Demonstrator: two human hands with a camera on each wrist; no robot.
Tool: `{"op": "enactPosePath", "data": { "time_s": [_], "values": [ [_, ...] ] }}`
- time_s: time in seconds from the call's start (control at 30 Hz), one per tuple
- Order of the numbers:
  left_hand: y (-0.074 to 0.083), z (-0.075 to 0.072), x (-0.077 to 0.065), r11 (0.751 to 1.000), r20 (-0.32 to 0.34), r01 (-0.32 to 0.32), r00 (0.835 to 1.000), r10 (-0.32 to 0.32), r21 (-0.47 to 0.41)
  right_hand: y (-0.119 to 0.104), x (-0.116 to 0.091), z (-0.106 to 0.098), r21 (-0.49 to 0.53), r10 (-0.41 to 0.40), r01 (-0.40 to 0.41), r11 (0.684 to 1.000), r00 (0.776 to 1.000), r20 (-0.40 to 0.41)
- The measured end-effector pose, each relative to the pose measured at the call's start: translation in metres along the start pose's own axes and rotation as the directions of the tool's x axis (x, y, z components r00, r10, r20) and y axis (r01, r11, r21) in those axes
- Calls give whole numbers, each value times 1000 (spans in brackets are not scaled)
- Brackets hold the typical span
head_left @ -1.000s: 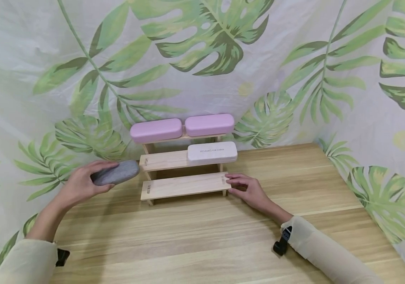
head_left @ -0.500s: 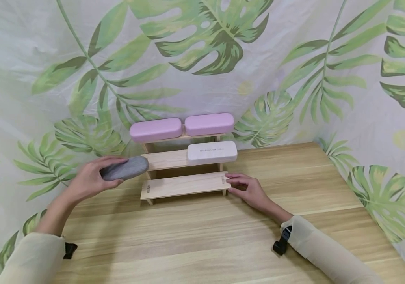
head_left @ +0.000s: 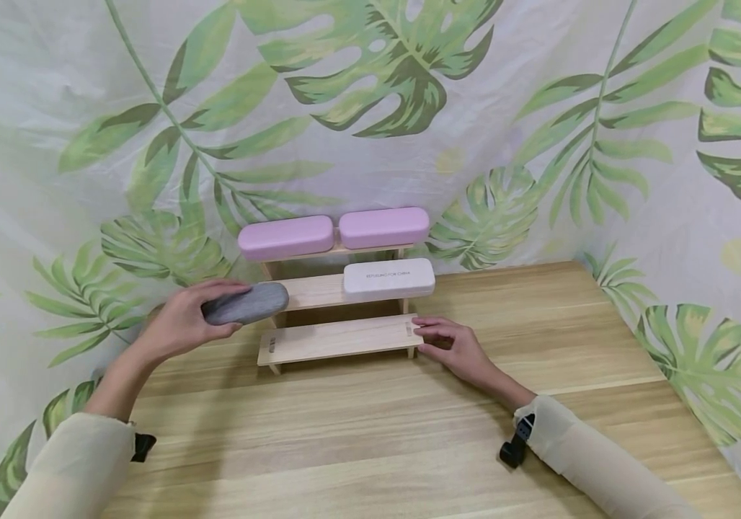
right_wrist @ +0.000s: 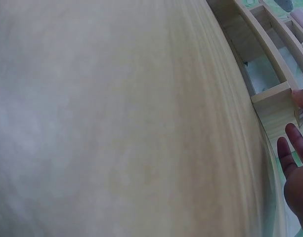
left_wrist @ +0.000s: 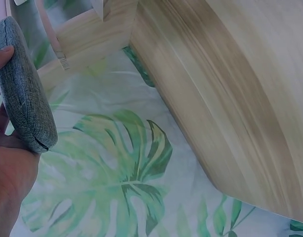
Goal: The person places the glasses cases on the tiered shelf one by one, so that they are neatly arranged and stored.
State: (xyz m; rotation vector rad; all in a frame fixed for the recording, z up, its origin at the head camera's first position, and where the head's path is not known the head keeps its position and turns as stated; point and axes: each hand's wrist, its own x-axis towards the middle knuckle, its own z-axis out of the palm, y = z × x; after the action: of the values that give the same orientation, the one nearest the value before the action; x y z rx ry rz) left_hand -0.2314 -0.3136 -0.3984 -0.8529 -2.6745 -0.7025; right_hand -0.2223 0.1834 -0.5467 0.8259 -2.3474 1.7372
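My left hand holds a grey fabric-covered glasses case between thumb and fingers. In the head view its far end overlaps the left end of the middle tier of a wooden step rack. The left wrist view shows the same case side-on, with a dark seam along its edge. At the right end of the lowest tier, my right hand grips the board's end, thumb at the front and fingers behind. A white glasses case with printed lettering lies on the middle tier's right half.
Two pink glasses cases lie side by side on the top tier. The rack stands on a wood-grain table, near a leaf-print cloth that hangs behind it. The table's right edge slants toward the lower right.
My left hand has carried the grey glasses case rightward and slightly up, from beside the rack to over the middle tier's left end. My right hand stays in place.
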Motion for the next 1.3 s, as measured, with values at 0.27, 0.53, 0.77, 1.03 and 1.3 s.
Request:
{"op": "enactPosePath", "data": {
  "time_s": [0.27, 0.53, 0.77, 1.03, 1.3],
  "values": [
    [1, 6, 10, 999, 9, -51, 999, 51, -8, -11, 1, 1, 4, 21, -22, 1000, 1000, 12],
    [3, 14, 24, 998, 37, -55, 998, 56, -28, -36, 1, -1, 2, -3, 3, 1000, 1000, 10],
    [8, 21, 35, 996, 51, -62, 997, 65, -64, -37, 1, 0, 28, 2, -2, 1000, 1000, 10],
    [11, 29, 46, 996, 69, -66, 995, 70, -63, -36, 1, -1, 49, 10, -11, 999, 1000, 16],
    [13, 37, 54, 995, 97, -52, 993, 60, -84, -34, 1, -1, 17, 5, -5, 1000, 1000, 12]
  ]
}}
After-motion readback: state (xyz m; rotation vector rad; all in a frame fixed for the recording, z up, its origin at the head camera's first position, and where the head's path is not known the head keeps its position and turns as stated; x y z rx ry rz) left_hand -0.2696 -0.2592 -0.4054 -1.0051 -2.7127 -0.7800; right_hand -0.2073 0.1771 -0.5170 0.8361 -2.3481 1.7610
